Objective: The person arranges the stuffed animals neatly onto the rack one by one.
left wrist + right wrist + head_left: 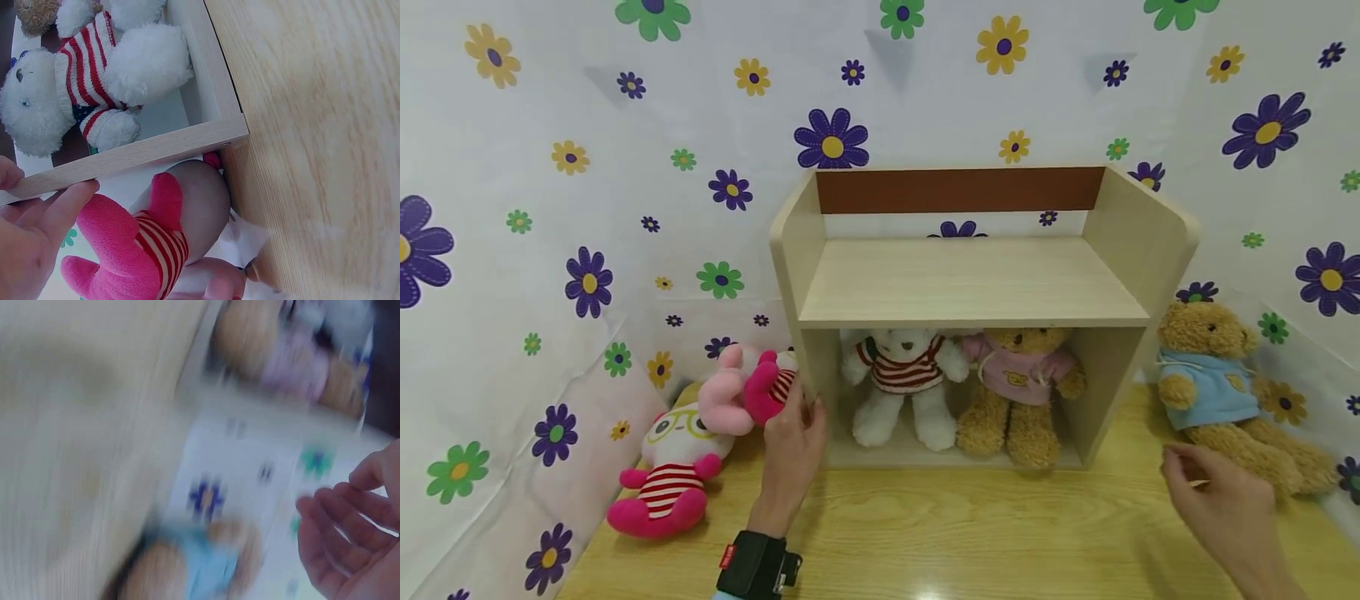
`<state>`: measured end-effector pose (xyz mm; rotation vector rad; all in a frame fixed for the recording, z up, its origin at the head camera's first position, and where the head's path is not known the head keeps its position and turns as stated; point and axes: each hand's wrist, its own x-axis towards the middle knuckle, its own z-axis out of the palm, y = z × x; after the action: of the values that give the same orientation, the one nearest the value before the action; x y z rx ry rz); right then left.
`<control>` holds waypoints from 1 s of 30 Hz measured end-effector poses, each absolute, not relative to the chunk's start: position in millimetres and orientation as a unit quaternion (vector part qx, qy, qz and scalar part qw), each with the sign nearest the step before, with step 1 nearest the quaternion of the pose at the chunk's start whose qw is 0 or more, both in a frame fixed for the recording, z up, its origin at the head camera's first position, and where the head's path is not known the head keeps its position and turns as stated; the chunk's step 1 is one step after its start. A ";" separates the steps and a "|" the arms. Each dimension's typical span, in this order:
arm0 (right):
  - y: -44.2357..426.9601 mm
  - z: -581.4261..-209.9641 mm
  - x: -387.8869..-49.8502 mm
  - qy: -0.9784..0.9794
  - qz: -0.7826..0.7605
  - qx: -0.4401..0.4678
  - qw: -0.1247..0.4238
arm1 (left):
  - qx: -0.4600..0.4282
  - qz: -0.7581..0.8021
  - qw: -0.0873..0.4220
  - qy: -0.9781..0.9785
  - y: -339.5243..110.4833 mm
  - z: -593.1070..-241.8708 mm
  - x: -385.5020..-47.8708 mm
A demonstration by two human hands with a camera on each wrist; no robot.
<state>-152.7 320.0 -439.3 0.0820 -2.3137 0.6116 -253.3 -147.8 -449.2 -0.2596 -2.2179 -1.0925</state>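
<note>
A pale wooden shelf (973, 283) stands against the patterned backdrop. At its left side panel, my left hand (792, 462) grips the front edge, with the thumb on the inner face and the fingers (69, 206) outside. Inside the lower compartment sit a white teddy bear (907, 375) in a red-striped sweater and a brown teddy bear (1017, 379) in a pink top. My right hand (1225, 508) is held above the table, loosely curled around nothing. Just beyond it, a brown teddy bear (1210, 387) in a blue hoodie leans to the right of the shelf.
Left of the shelf, a pink plush toy (672, 487) with yellow glasses and a striped belly sits on the wooden table (955, 533). Other pink plush toys (766, 387) are piled behind it, close to my left hand. Flower-printed cloth (925, 108) covers the back and sides.
</note>
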 end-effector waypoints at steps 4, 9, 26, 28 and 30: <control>367.9 -438.1 -161.6 -0.921 0.138 -0.052 0.360 | -0.103 -0.414 0.323 -0.845 -150.1 -448.6 -252.5; 402.7 -458.9 -164.1 -0.951 0.106 -0.116 0.265 | -0.112 -0.407 0.336 -0.842 -150.5 -451.1 -250.6; 425.0 -482.4 -173.9 -0.964 0.106 -0.121 0.209 | -0.104 -0.429 0.307 -0.844 -148.5 -447.7 -249.7; 429.1 -485.2 -173.9 -0.967 0.114 -0.119 0.197 | -0.102 -0.426 0.306 -0.845 -148.4 -448.1 -250.0; 432.7 -487.0 -173.7 -0.969 0.124 -0.120 0.177 | -0.103 -0.423 0.310 -0.845 -148.4 -448.6 -250.1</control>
<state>-173.7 432.7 -487.0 -0.3388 -2.7432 0.3498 -250.1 -148.4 -448.6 -0.2732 -2.2328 -1.1172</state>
